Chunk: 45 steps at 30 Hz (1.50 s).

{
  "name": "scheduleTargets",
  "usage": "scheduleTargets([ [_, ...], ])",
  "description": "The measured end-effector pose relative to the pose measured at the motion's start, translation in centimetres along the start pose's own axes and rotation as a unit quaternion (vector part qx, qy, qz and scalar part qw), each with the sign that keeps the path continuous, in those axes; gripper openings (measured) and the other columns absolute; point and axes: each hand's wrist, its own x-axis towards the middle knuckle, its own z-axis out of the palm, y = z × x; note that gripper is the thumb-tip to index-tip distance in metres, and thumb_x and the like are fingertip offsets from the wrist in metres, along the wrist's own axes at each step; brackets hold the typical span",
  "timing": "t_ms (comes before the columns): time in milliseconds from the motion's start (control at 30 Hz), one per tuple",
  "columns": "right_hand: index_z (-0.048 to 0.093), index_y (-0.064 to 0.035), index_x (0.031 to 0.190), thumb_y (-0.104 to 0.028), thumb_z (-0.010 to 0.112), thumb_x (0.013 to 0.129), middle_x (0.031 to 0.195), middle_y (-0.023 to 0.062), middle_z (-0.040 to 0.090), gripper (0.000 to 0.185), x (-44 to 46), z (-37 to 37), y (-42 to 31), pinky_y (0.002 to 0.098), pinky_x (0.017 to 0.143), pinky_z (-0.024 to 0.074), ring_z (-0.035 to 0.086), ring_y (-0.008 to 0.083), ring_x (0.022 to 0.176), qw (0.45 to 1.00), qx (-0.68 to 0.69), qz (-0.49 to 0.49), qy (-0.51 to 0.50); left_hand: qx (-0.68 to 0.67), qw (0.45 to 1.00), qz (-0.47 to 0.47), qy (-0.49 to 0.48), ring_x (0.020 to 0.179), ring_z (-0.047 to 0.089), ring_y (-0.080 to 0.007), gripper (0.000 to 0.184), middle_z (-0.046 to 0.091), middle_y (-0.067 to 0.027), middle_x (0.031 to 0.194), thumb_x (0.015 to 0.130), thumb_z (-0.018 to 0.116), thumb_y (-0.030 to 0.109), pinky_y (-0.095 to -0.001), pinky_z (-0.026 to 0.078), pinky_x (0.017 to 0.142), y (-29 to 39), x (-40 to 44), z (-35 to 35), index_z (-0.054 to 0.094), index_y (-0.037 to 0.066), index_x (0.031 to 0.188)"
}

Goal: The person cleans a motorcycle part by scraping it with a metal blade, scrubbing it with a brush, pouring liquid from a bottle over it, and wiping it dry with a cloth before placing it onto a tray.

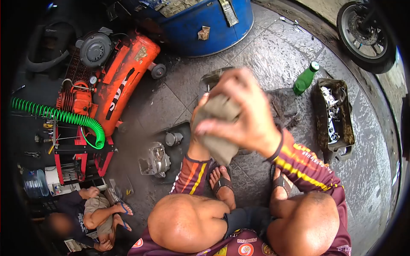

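Right hand point(245, 113): Reached inward and forward from the maroon right sleeve point(301, 164); arched over the gray-beige cloth point(220, 147) with curled fingers uppermost; blurred.
Right grip: Was closed on the cloth, with the thumb laid across the near face and the fingers bent over the upper part.
Left hand point(200, 106): Rose almost straight forward from the left sleeve point(192, 174); lay mostly hidden behind the cloth, with fingertips visible at the left edge.
Left grip: Could not be told; was screened by the cloth.
Cloth: Hung bunched between both hands, above the floor and forward of the knees point(305, 222); contents, if any, were hidden.
Metal casing point(156, 161): Lay left of the left wrist, at the black tray point(183, 150).
Piston-like cylinder point(174, 138): Lay in the black tray, just beside the casing.
Green bottle point(304, 80): Stood forward and right of the right hand, well apart.
Parts container point(347, 123): Stood near the bottle, on the far right; held small metal parts point(332, 115).
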Motion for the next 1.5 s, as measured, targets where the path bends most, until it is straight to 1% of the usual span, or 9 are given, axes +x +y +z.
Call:
scheduleTargets([
  [267,0.057,-0.0064,0.086,-0.035,0.079,0.078,0.078,0.0134,0.058,0.037,-0.6,2.7,2.1,0.0442,0.061,0.0526,0.064,0.0369,0.067,0.992,0.028,0.113,-0.042,0.436,0.87,0.226,0.042,0.059,0.054,-0.0112,0.035,0.056,-0.0033,0.069,0.101,0.048,0.039,-0.025,0.045,0.054,-0.4,-0.3,0.3,0.059,0.01,0.086],
  [533,0.062,-0.0027,0.088,-0.038,0.085,0.07,0.09,0.0138,0.054,0.046,0.7,-0.6,1.6,0.0426,0.072,0.0491,0.055,0.0318,0.086,0.995,-0.024,0.04,0.084,0.131,0.987,0.02,0.088,0.053,0.057,-0.0181,0.033,0.057,-0.0082,0.071,0.1,0.047,0.037,-0.0304,0.047,0.046,1.1,0.7,-1.4,0.054,0.006,0.092],
  [700,0.058,-0.0036,0.094,-0.027,0.083,0.073,0.093,0.0153,0.049,0.041,-1.5,3.4,0.6,0.0434,0.072,0.0487,0.056,0.0365,0.085,0.996,-0.028,0.087,-0.007,0.13,0.982,0.139,-0.016,0.093,0.059,-0.0215,0.025,0.058,-0.0077,0.106,0.096,0.056,0.028,-0.0372,0.05,0.078,-0.3,2.6,-1.8,0.053,0.007,0.11],
  [867,0.055,-0.0046,0.09,-0.033,0.078,0.079,0.088,0.0138,0.055,0.038,-0.9,3.9,2.0,0.0448,0.067,0.0516,0.063,0.0389,0.081,0.993,-0.003,0.111,-0.036,0.416,0.864,0.283,0.03,0.076,0.059,-0.0144,0.022,0.063,-0.003,0.091,0.097,0.053,0.028,-0.0306,0.051,0.069,-0.6,2.7,-0.9,0.056,0.006,0.1],
  [933,0.055,-0.0048,0.089,-0.038,0.077,0.081,0.085,0.0137,0.058,0.041,0.2,3.5,3.0,0.0449,0.067,0.0518,0.064,0.0382,0.079,0.99,0.012,0.134,-0.038,0.667,0.651,0.356,0.063,0.077,0.059,-0.014,0.028,0.063,-0.0026,0.093,0.093,0.059,0.031,-0.0309,0.051,0.07,-0.2,0.9,2.1,0.056,0.005,0.104],
  [1000,0.057,-0.0035,0.084,-0.04,0.078,0.08,0.081,0.0155,0.063,0.042,1.8,2.5,4.2,0.0436,0.067,0.0524,0.065,0.0372,0.078,0.989,-0.106,0.101,0.024,0.5,0.816,0.287,0.042,0.072,0.059,-0.0132,0.025,0.061,-0.0035,0.081,0.096,0.057,0.029,-0.0281,0.047,0.063,-1.8,0.0,1.6,0.058,0.005,0.092],
  [1100,0.058,-0.0024,0.079,-0.033,0.081,0.08,0.071,0.0147,0.063,0.038,2.4,0.3,4.9,0.0386,0.064,0.0506,0.061,0.0301,0.063,0.975,0.053,0.173,0.132,0.181,0.972,0.063,0.137,0.065,0.053,-0.0068,0.035,0.054,0.0012,0.067,0.101,0.049,0.033,-0.0251,0.042,0.06,0.1,-0.1,2.9,0.057,0.009,0.077],
  [1233,0.062,-0.0056,0.089,-0.04,0.09,0.062,0.089,0.0104,0.057,0.051,-0.1,0.6,-0.9,0.0409,0.084,0.0479,0.058,0.0306,0.091,0.999,0.005,0.037,0.007,0.28,0.937,0.177,0.107,0.075,0.056,-0.0144,0.025,0.055,-0.0045,0.083,0.1,0.049,0.029,-0.0299,0.045,0.065,-1.0,0.2,0.6,0.056,0.008,0.088],
  [1500,0.056,-0.005,0.086,-0.035,0.08,0.078,0.074,0.0158,0.063,0.04,0.7,2.4,1.3,0.046,0.063,0.0523,0.066,0.039,0.07,0.988,0.052,0.145,-0.034,0.26,0.935,0.213,0.111,0.07,0.057,-0.0176,0.027,0.058,-0.0063,0.078,0.101,0.049,0.03,-0.0306,0.044,0.062,-1.5,1.5,0.4,0.057,0.007,0.089],
])
